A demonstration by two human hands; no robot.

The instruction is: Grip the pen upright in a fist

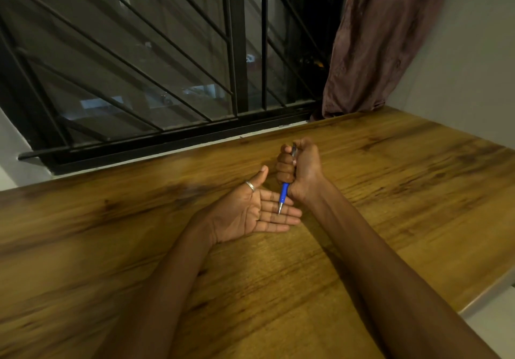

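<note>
My right hand [301, 167] grips a blue pen [283, 195] in a fist, the tip pointing down. The pen's metal tip touches the straight fingers of my left hand [250, 213], which lies palm up on the wooden table [390, 180]. A silver ring sits on the left thumb. The upper part of the pen is mostly hidden inside the right fist, with only its top end showing above the fingers.
A barred window [139, 66] runs along the table's far edge, dark outside. A brownish curtain [376, 44] hangs at the far right corner beside a pale wall [473, 66]. The table's right edge [485, 294] drops off at the lower right.
</note>
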